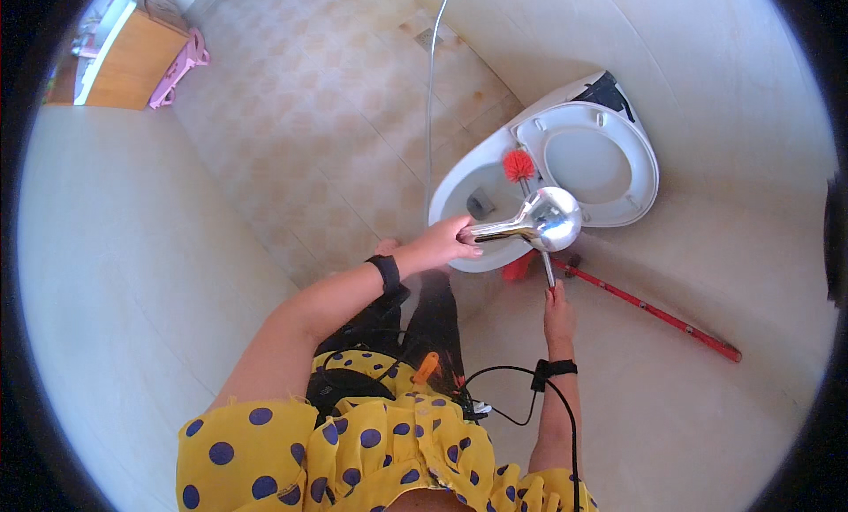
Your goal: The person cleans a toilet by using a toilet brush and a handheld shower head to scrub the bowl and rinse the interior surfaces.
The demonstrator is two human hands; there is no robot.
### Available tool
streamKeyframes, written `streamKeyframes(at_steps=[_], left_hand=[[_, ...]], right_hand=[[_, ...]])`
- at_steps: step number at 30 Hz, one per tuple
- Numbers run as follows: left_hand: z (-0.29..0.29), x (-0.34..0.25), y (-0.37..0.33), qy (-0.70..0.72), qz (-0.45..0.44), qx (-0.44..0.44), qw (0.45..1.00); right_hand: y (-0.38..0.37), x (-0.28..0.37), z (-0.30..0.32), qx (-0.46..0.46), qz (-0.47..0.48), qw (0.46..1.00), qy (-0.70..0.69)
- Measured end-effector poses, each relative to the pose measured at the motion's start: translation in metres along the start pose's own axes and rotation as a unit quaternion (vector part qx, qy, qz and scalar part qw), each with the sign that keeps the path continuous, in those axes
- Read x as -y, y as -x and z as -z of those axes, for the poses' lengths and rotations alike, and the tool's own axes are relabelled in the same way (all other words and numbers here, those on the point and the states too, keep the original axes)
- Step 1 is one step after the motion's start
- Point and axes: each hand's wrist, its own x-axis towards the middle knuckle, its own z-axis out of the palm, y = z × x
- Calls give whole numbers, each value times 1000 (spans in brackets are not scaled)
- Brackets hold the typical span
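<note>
At the far left edge of the floor (300, 97) is a brown cabinet (141, 61), with a pink plastic thing (181, 68) beside it. Next, a thin hose (430, 97) runs down to the left edge of the white toilet (444, 192). The left hand (439, 245) is over the toilet's near edge. Its grip is wrapped around the handle of a shiny silver shower head (555, 219), whose round end points to the right. The toilet brush (518, 165) has its fluffy red end over the far end of the bowl, close to the raised seat (638, 181). I cannot tell if it touches the bowl. Its stick goes behind the shower head. Past the near edge, the right hand (558, 313) has its grip closed around that stick. Farthest right, a red pole (654, 310) slants away from the toilet.
</note>
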Motion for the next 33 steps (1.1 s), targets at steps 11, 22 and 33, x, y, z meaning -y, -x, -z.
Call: streamKeyframes(at_steps=[11,22,33], left_hand=[[3,-1,34,85,4,-66,994],[-29,-63,74,142,-21,-134,981],[-71,-91,103,122,19,-112,986]], right_hand=[[2,81,69,-17,69,986,151],[171,-33,117,44,-102,989,101],[236,0,123,17,-158,987,5]])
